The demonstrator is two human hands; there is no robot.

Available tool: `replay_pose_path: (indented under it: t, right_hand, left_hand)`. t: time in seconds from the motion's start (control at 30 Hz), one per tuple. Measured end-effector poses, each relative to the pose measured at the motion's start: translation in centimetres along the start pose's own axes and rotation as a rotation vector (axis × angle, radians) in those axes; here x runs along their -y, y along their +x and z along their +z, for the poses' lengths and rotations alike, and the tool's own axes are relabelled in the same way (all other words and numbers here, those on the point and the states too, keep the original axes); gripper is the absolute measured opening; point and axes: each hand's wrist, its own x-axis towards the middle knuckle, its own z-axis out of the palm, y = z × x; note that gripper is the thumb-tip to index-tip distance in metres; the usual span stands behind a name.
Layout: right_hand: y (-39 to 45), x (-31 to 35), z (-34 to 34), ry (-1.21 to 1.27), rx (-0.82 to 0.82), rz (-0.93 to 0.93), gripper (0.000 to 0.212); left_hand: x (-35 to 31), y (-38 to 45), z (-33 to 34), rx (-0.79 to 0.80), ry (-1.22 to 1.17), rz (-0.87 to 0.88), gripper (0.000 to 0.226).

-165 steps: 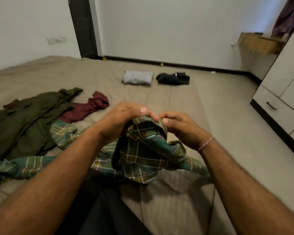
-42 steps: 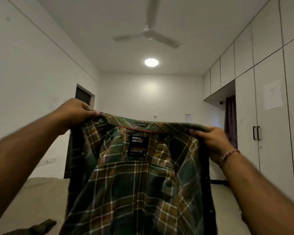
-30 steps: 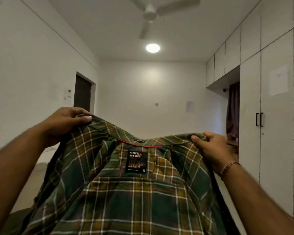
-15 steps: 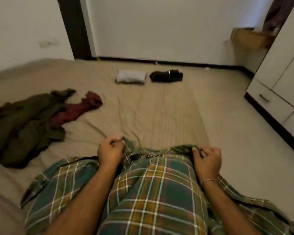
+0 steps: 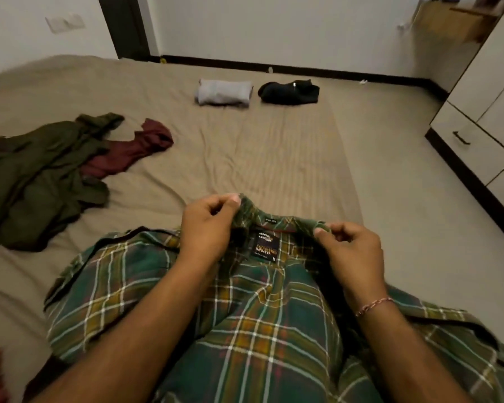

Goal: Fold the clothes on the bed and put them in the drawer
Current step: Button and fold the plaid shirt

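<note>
Plaid shirt (image 5: 262,330) lay spread at near edge of bed (image 5: 274,158), label side up. Left hand (image 5: 208,228) and right hand (image 5: 351,251) each pinched the collar. Olive garment (image 5: 38,175) and maroon garment (image 5: 131,149) near left edge; folded grey (image 5: 223,92) and black (image 5: 288,92) pieces at far edge

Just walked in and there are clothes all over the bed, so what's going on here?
A person is folding laundry. Both hands, left hand and right hand, pinch the collar of a green plaid shirt spread over the bed, label side up. It isn't folded yet. A grey bundle and a black bundle lie folded at the far end; an olive garment and a maroon one lie crumpled on the left. The drawer is closed.
</note>
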Motion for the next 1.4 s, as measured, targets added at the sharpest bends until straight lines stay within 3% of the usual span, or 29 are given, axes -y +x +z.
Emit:
replay_pose_path:
  t: [0.13,0.23,0.3,0.4,0.53,0.77,0.9,0.97,1.13,1.27,1.4]
  right_hand:
    - [-4.4,0.8,0.1,0.516,0.137,0.297,0.003]
    - [-5.9,-1.2,1.8,0.733,0.107,0.429,0.005]
    - [-6.6,-3.3,3.0,0.784,0.054,0.467,0.009]
    - [-6.5,-5.1,4.5,0.802,0.037,0.492,0.006]
    - [-5.1,-5.4,5.7,0.756,0.029,0.411,0.015]
    - [-5.3,-5.5,5.7,0.889,0.0,0.442,0.01]
    - [-5.3,-5.3,5.3,0.937,-0.008,0.429,0.008]
    - [-5.3,-5.2,5.2,0.944,0.011,0.428,0.008]
    - [-5.6,-4.4,5.3,0.881,0.124,0.341,0.007]
    - [-6.2,-4.0,5.5,0.834,0.211,0.258,0.013]
    - [-5.9,-4.0,5.4,0.803,0.175,0.325,0.014]
  left_hand:
    - [0.8,-6.3,0.8,-0.01,-0.017,0.093,0.014]
    - [4.4,-6.7,0.7,0.076,0.339,0.275,0.022]
    - [5.8,-5.9,0.3,0.185,0.528,0.301,0.033]
    - [6.8,-4.8,0.0,0.228,0.679,0.343,0.04]
    - [7.4,-3.9,0.0,0.096,0.795,0.3,0.037]
    - [8.1,-2.0,-0.6,-0.003,0.776,0.324,0.02]
    - [8.0,-2.1,-0.8,-0.066,0.732,0.302,0.037]
    - [7.5,-2.5,-0.6,-0.068,0.691,0.398,0.047]
    - [6.0,-5.5,0.5,0.047,0.662,0.772,0.066]
    - [6.7,-7.3,1.6,0.198,0.69,0.81,0.073]
    - [7.4,-6.9,1.8,0.359,0.752,0.761,0.086]
